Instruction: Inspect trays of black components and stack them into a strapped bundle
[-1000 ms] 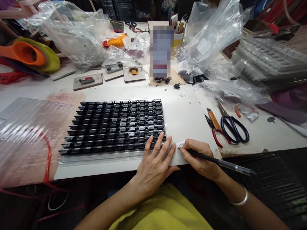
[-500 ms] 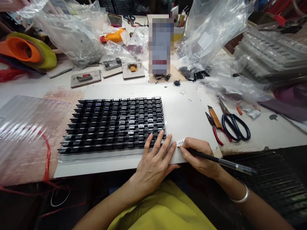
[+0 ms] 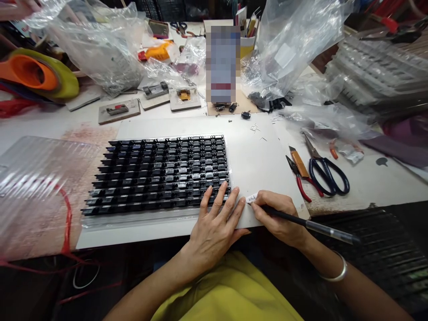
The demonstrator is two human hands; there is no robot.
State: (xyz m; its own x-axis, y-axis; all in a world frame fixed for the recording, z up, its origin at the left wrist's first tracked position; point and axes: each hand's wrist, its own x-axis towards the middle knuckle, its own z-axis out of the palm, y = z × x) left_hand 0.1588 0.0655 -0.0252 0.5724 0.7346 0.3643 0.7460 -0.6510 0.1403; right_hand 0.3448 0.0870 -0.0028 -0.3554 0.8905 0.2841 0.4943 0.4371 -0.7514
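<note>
With the fingers of your right hand (image 3: 278,218) gripping the black pen (image 3: 317,228), stroke lightly and let your left hand (image 3: 214,229), fingers spread and empty, steady the paper slip (image 3: 251,198).

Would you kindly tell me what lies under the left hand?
The left hand lies over the near right corner of the clear tray, black parts and the white board; whatever it covers cannot be seen.

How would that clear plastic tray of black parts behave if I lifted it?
The tray would probably flex, since its plastic looks thin. Its black parts might spill if tilted, as they lie uncovered. Its glossy edge may feel slippery.
</note>
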